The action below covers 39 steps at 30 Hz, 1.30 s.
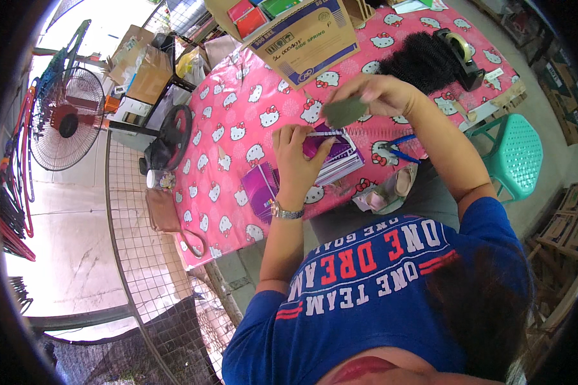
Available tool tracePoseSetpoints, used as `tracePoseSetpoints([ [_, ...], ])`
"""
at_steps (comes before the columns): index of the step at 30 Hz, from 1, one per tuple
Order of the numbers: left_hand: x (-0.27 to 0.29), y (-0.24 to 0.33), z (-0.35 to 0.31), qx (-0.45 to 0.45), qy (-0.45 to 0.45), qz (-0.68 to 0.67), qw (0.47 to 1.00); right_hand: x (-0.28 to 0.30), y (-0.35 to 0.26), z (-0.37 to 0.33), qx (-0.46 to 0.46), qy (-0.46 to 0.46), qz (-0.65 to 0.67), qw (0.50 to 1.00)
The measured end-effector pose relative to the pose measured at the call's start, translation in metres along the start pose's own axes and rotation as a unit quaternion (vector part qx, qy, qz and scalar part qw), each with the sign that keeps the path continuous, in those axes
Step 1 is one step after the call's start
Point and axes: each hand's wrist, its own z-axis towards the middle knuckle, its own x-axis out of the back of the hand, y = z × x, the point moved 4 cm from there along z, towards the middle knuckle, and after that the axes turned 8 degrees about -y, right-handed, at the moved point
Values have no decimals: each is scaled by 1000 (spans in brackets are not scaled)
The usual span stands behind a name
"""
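My left hand (297,154) is closed on a purple notebook (311,147), gripping it near its bound edge. A thin wire coil (379,133) stretches to the right from that edge. In my right hand (385,94), just above the coil, is a dark green, flat, rounded pad (347,113). Whether the pad touches the coil, I cannot tell. Under my left hand lies a stack of notebooks (341,168) with white page edges. Another purple notebook (259,188) rests left of my wrist. Blue-handled pliers (401,153) lie right of the stack.
At the far side stands a cardboard box (308,42) with colourful notebooks. A heap of black coils (417,59) sits beside a tape dispenser (465,61). The table has a pink cloth (231,176). A brown bag (162,210), fan (67,119) and green stool (512,154) stand around.
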Motion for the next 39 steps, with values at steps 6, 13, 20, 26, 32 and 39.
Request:
tracePoseSetpoints([
  [6,3,1,-1,-3,-19,6,1000,2,1,8,1,-16,-52,998],
  [13,2,-1,-1,-2,-14,-12,1000,12,4,6,-83,77,-76,991],
  [20,1,-6,1,4,-15,-14,1000,14,8,11,-46,62,-50,996],
  [26,3,-7,6,18,-34,-34,999,25,18,13,-45,35,43,997],
  [32,5,0,17,25,-73,-33,996,37,13,6,-11,91,33,995],
  [39,-2,-12,14,14,-81,-54,995,49,17,-22,54,231,12,971],
])
